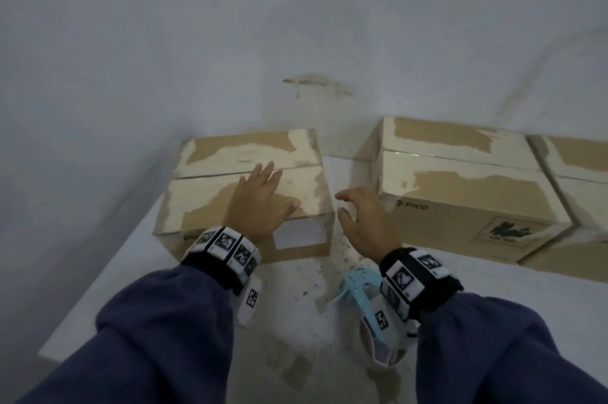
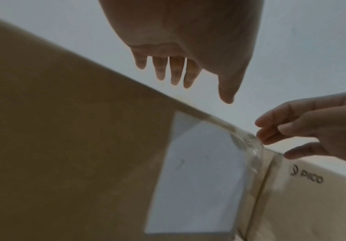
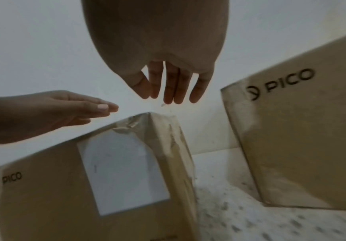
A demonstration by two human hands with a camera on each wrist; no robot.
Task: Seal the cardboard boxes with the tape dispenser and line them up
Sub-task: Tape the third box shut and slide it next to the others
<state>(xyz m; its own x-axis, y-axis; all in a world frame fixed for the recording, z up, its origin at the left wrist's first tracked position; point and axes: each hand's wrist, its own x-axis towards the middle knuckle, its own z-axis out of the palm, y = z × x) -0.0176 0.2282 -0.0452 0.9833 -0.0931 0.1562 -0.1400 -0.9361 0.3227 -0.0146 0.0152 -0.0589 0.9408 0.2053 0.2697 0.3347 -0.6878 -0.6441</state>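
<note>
A worn cardboard box (image 1: 204, 196) with a white label (image 1: 297, 234) sits on the white table (image 1: 289, 311), its top flaps closed. My left hand (image 1: 263, 193) is spread flat over its top, fingers straight; in the right wrist view this left hand (image 3: 64, 110) shows a thin gap above the box (image 3: 44, 187). My right hand (image 1: 357, 216) hovers beside the box's right corner, fingers relaxed and empty. Crumpled clear tape (image 2: 248, 143) wraps that corner. The light blue tape dispenser (image 1: 357, 287) lies on the table under my right wrist.
A second PICO box (image 1: 460, 193) stands to the right with a gap between, and a third box (image 1: 579, 180) touches it at the frame's right edge. A white wall rises close behind. The table's left edge (image 1: 98, 275) runs diagonally. Tape scraps (image 1: 296, 367) dot the tabletop.
</note>
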